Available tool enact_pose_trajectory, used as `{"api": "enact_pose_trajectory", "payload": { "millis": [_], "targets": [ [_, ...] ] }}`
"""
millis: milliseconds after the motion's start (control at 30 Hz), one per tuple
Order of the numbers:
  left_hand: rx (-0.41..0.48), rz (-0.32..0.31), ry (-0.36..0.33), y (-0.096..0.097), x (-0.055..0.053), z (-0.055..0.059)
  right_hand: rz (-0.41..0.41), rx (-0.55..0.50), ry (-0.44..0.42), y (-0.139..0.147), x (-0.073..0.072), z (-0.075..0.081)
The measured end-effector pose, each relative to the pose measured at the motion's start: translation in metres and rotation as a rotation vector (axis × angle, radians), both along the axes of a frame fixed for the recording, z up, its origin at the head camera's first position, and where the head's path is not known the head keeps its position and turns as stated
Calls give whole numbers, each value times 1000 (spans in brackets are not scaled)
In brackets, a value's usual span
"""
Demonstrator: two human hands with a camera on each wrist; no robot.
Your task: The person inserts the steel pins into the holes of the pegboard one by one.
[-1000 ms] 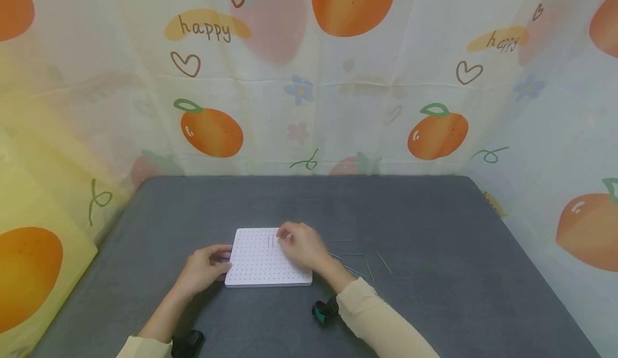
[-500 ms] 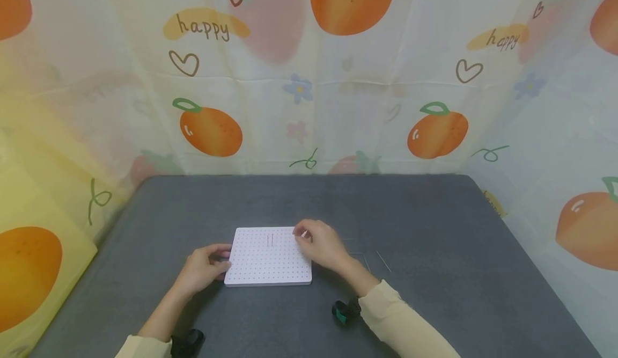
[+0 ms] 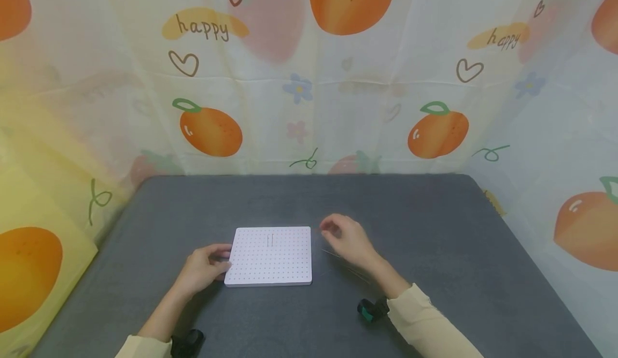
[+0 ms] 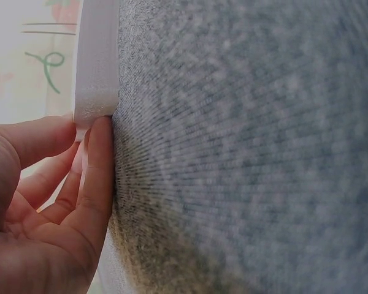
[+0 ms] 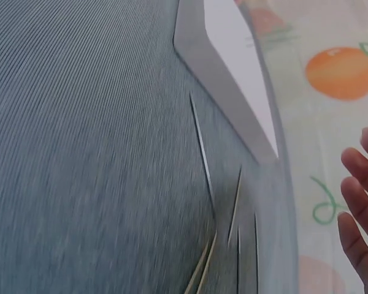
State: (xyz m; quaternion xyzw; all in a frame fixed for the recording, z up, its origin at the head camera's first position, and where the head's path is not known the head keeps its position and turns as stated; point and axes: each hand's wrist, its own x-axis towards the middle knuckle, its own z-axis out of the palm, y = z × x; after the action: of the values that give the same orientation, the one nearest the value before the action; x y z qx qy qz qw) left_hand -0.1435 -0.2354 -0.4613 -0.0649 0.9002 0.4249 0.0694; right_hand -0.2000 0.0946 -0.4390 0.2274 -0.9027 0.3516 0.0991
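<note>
A white pegboard [image 3: 270, 261] lies flat on the grey table [image 3: 425, 224], with two thin pins [image 3: 270, 239] standing in its far rows. My left hand [image 3: 223, 260] pinches the board's left edge; in the left wrist view the fingers [image 4: 98, 177] press against the board's corner [image 4: 97, 67]. My right hand [image 3: 331, 230] hovers just right of the board with its fingers loosely bent and nothing held. Several loose pins [image 3: 338, 256] lie on the table under it. The right wrist view shows these pins [image 5: 202, 147], the board [image 5: 233, 73] and relaxed fingertips [image 5: 359, 202].
Fruit-printed fabric walls [image 3: 309, 79] close in the table at the back and both sides. Bare grey table surface stretches behind the board and to the far right. Small camera units sit at both wrists [image 3: 370, 309].
My right hand has left the pegboard, where it was over the two standing pins, and moved right to the loose pins. The left hand and the board have stayed put.
</note>
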Motion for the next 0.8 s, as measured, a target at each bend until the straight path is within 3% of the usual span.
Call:
{"api": "enact_pose_trajectory", "payload": {
  "millis": [267, 800],
  "targets": [
    [-9, 0, -1, 2, -1, 2, -16, -50, -17, 33, 1, -5],
    [-14, 5, -8, 2, 0, 4, -104, -70, -160, 89, 17, -23]
  ]
}}
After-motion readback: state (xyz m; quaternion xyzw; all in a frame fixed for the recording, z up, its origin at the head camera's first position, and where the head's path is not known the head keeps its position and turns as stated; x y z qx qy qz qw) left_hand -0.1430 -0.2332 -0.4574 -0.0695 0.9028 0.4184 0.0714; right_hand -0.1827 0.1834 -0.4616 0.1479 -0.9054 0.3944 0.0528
